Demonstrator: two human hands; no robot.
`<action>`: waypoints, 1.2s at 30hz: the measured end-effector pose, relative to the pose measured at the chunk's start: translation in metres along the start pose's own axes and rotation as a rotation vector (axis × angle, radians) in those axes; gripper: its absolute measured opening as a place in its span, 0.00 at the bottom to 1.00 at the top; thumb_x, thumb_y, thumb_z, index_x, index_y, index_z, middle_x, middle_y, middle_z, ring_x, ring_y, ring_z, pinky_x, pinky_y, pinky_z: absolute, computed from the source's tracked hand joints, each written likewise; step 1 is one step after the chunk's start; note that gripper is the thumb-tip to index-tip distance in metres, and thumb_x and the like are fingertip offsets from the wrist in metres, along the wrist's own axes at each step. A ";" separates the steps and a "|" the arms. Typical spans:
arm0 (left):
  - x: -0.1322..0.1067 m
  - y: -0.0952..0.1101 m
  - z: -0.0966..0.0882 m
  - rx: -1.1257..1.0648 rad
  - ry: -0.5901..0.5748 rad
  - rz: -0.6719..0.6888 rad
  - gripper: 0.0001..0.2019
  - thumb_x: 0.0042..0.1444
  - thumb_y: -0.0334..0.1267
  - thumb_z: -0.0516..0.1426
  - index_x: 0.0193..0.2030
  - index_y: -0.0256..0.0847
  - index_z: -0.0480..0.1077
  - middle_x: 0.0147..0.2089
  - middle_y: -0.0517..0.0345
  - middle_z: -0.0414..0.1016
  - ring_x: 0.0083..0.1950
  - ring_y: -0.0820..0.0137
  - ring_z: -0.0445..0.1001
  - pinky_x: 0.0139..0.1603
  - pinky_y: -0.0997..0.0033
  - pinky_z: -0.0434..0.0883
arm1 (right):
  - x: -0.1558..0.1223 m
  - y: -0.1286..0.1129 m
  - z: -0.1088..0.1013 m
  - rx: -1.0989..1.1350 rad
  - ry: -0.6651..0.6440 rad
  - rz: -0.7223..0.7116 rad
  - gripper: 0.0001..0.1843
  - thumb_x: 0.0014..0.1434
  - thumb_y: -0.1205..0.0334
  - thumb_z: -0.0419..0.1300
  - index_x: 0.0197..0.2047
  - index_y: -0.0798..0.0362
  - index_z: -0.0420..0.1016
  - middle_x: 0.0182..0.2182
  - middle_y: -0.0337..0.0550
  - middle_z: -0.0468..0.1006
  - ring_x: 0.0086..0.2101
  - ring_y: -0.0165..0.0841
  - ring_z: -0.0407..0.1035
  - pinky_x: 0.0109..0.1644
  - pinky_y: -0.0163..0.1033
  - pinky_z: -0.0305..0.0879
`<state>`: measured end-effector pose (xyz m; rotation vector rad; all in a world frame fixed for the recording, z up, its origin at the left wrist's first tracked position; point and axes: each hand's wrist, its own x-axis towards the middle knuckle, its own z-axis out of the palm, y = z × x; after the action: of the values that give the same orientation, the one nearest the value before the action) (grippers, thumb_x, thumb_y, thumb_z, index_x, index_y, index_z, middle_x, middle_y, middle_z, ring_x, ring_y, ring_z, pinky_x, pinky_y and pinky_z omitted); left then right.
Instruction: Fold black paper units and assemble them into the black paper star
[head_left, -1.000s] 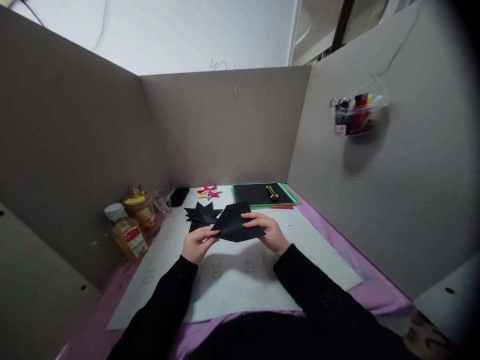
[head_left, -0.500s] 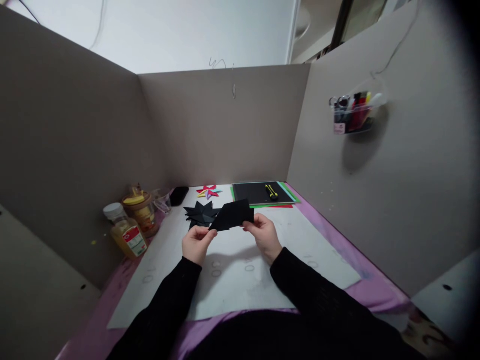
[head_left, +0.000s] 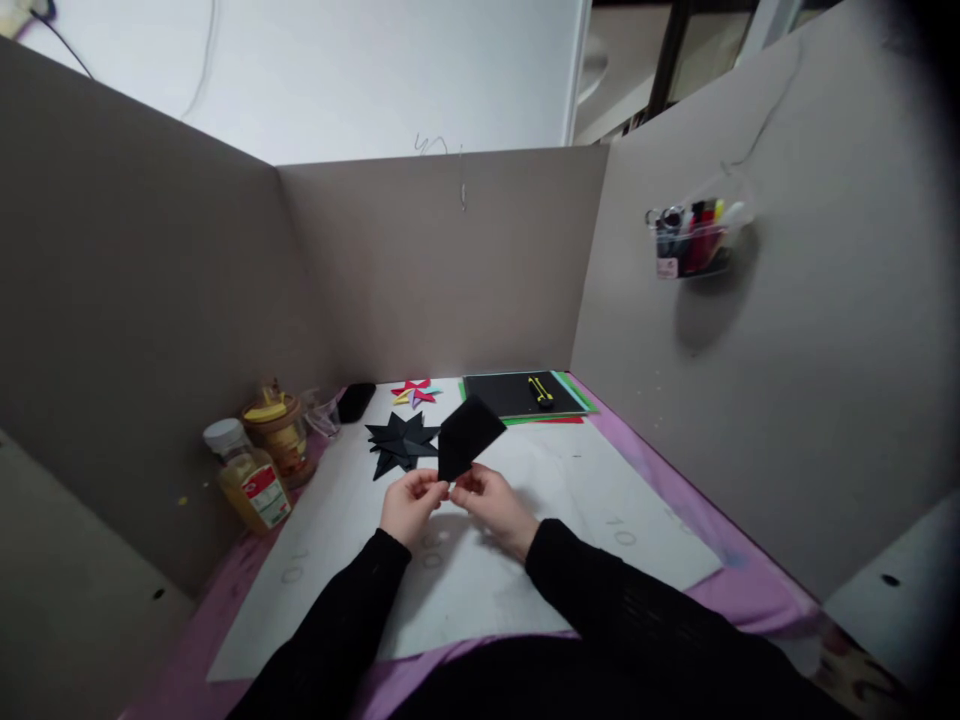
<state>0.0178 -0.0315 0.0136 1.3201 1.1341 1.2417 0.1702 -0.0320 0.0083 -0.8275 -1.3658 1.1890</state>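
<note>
A folded piece of black paper [head_left: 469,436] is held up over the white sheet, its pointed end toward me. My left hand [head_left: 412,505] pinches that lower point between thumb and fingers. Close beside it, my right hand [head_left: 495,505] is closed on the paper's lower edge. Just behind my left hand lie several black folded paper stars or pieces [head_left: 401,440], overlapping in a pile. Farther back is a small multicoloured paper star [head_left: 415,393] in red, yellow and purple.
Coloured paper sheets [head_left: 495,397] with a yellow-and-black box cutter [head_left: 539,391] lie at the back right. On the left stand a glue bottle [head_left: 250,478], a brown cup [head_left: 280,437], a clear cup [head_left: 322,412] and a black phone [head_left: 356,402]. A container of tools [head_left: 694,245] hangs on the right wall.
The black paper has turned from lying sideways to point toward me. My right hand has moved left and down to its lower point, close to my left hand.
</note>
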 end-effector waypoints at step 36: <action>-0.011 0.007 0.009 0.228 -0.151 -0.057 0.14 0.45 0.44 0.57 0.18 0.39 0.59 0.16 0.63 0.67 0.14 0.79 0.58 0.15 0.79 0.53 | 0.001 0.003 -0.001 0.120 0.110 0.281 0.16 0.41 0.56 0.65 0.18 0.55 0.62 0.11 0.32 0.63 0.14 0.22 0.53 0.18 0.31 0.43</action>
<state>0.0261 -0.0438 0.0193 1.5129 1.2231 0.9749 0.1706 -0.0297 0.0062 -1.0063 -1.1015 1.4050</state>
